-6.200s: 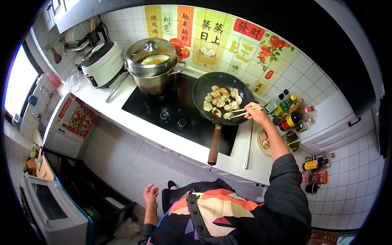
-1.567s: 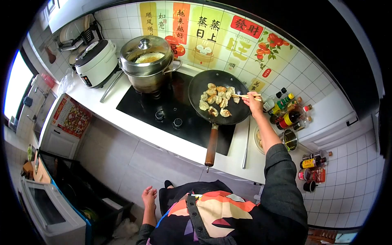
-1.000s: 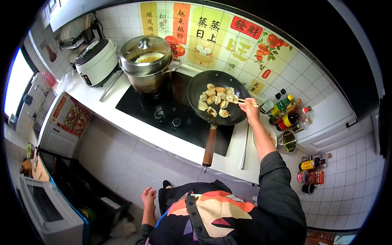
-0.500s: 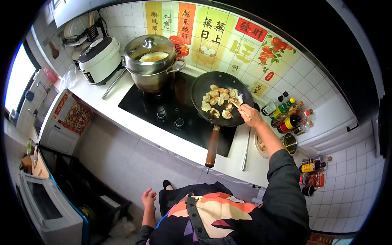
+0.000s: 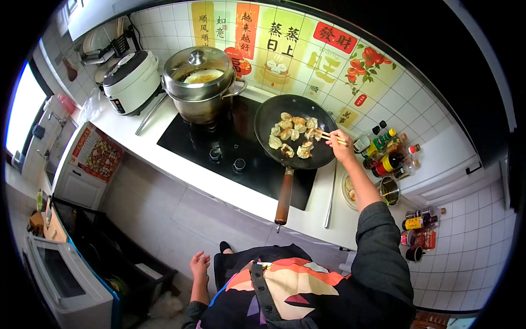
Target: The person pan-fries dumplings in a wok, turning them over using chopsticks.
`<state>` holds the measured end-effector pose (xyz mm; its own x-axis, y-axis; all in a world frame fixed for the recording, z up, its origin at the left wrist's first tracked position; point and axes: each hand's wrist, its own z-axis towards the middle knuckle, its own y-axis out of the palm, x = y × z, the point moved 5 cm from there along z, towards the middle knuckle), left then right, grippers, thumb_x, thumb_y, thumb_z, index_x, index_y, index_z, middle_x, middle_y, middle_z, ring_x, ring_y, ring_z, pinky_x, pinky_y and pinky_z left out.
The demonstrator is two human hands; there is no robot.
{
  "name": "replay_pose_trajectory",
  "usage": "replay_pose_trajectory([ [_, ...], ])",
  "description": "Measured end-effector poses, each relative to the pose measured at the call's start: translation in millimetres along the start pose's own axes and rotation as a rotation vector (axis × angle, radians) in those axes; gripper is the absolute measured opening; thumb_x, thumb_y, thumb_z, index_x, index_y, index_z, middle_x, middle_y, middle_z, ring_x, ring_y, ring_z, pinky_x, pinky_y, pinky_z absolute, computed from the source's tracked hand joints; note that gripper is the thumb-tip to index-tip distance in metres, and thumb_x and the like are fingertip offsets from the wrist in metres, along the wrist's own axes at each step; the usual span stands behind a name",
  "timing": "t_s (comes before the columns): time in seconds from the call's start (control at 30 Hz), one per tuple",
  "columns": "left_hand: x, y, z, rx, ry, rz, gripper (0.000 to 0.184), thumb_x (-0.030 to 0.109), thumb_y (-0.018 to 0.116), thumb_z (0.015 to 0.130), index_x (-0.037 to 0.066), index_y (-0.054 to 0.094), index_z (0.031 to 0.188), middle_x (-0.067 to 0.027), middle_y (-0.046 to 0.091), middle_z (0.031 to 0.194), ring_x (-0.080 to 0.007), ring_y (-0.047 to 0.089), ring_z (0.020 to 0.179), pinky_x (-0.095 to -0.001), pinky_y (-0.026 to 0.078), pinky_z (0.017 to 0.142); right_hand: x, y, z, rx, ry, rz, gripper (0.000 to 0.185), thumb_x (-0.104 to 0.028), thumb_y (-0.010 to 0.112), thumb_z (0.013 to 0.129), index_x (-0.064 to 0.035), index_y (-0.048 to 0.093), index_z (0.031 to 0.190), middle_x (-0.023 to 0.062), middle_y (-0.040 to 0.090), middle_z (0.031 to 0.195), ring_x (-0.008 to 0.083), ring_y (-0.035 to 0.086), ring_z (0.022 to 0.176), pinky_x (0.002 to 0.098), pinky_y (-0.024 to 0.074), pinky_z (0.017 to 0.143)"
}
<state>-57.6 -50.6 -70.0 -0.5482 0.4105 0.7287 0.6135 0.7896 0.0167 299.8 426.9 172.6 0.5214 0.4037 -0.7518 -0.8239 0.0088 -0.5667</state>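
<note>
Dumplings [image 5: 299, 122]: in frying pan [image 5: 296, 104] on stove, some faces browned, others pale; browning looks partway | right hand [image 5: 341, 146]: fingers pinching chopsticks [image 5: 325, 134], tips among right-side dumplings | left hand [image 5: 200, 265]: empty, fingers loosely curled

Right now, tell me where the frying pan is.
In the head view, the frying pan sits on the right part of the black cooktop, with the lidded pot to its left.

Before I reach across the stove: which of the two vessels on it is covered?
The steel pot on the left: a see-through lid tops it, while the dark pan holding dumplings stands open.
</note>
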Motion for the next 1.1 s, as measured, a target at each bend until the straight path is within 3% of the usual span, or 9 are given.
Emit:
replay_pose_trajectory([
  [0.23,-9,-2,2,0.013,0.005,-0.036,0.022,0.003,0.043,0.075,0.003,0.048,0.097,-0.0059,0.056,0.073,-0.0102,0.053,0.062,-0.0189,0.041,0.05,-6,-5,-23,-0.077,0.141,-0.004,0.012,-0.01,0.045,0.078,-0.0004,0.051,0.075,0.0083,0.056,0.065,0.0147,0.059,0.058,0.025,0.0449,0.05],
  [0.43,-8,-2,-3,0.026,-0.008,-0.019,0.022,0.003,0.044,0.075,0.003,0.048,0.097,-0.0066,0.056,0.073,-0.0105,0.053,0.062,-0.019,0.041,0.051,-12,-4,-14,0.026,0.077,0.11,0.012,-0.012,0.045,0.079,-0.0015,0.051,0.076,0.0081,0.057,0.066,0.0136,0.058,0.058,0.0249,0.0449,0.051],
  [0.5,-5,2,-1,0.017,-0.001,-0.015,0.023,0.002,0.044,0.075,0.003,0.048,0.097,-0.0069,0.056,0.073,-0.0107,0.053,0.063,-0.019,0.041,0.051,-4,4,-2,0.057,-0.091,-0.002,0.011,-0.012,0.046,0.079,-0.0023,0.051,0.076,0.0087,0.057,0.067,0.0143,0.059,0.059,0.0264,0.045,0.052],
  [0.57,-2,4,1,-0.001,0.004,-0.061,0.023,0.001,0.043,0.075,0.003,0.048,0.098,-0.0069,0.056,0.073,-0.0109,0.053,0.063,-0.0189,0.041,0.051,1,11,3,0.037,-0.048,-0.145,0.009,-0.011,0.047,0.077,-0.0026,0.051,0.076,0.0097,0.058,0.069,0.0155,0.059,0.059,0.0274,0.045,0.053],
  [0.63,1,4,1,0.001,0.012,-0.055,0.024,0.001,0.043,0.075,0.003,0.049,0.098,-0.0069,0.056,0.073,-0.011,0.053,0.063,-0.0189,0.04,0.051,7,23,6,0.011,0.05,0.027,0.008,-0.01,0.048,0.077,-0.0018,0.051,0.075,0.0109,0.058,0.07,0.0162,0.059,0.06,0.0279,0.0451,0.054],
  [0.77,0,-1,0,0.012,0.008,-0.074,0.024,0.001,0.044,0.074,0.004,0.049,0.097,-0.0066,0.056,0.073,-0.0109,0.053,0.062,-0.0187,0.04,0.05,1,22,1,-0.014,0.016,0.057,0.009,-0.009,0.048,0.077,-0.001,0.052,0.076,0.0094,0.058,0.065,0.0153,0.059,0.058,0.0257,0.0452,0.051],
  [0.9,-9,-17,-1,0.068,-0.019,-0.069,0.023,0.002,0.045,0.074,0.003,0.048,0.097,-0.0067,0.056,0.072,-0.0111,0.053,0.062,-0.0185,0.039,0.048,-5,0,-4,-0.039,0.192,0.052,0.008,-0.009,0.048,0.078,-0.0025,0.053,0.078,0.0072,0.058,0.068,0.0119,0.058,0.058,0.0217,0.0459,0.05],
  [1.0,-13,-22,0,0.045,-0.019,-0.017,0.022,0.005,0.043,0.077,0.007,0.048,0.098,-0.0041,0.056,0.073,-0.0113,0.054,0.062,-0.0198,0.04,0.049,-15,13,-6,-0.073,0.154,0.296,0.008,-0.008,0.047,0.079,-0.0026,0.052,0.081,0.0076,0.057,0.069,0.0126,0.059,0.059,0.022,0.0463,0.05],
  [1.1,-3,-19,0,0.055,-0.015,-0.055,0.023,0.002,0.046,0.074,0.004,0.048,0.097,-0.0061,0.056,0.073,-0.0107,0.053,0.063,-0.0188,0.039,0.05,-29,42,-11,-0.166,0.053,0.153,0.01,-0.004,0.045,0.075,-0.0014,0.05,0.084,0.0088,0.056,0.072,0.0145,0.059,0.06,0.0236,0.0464,0.052],
])
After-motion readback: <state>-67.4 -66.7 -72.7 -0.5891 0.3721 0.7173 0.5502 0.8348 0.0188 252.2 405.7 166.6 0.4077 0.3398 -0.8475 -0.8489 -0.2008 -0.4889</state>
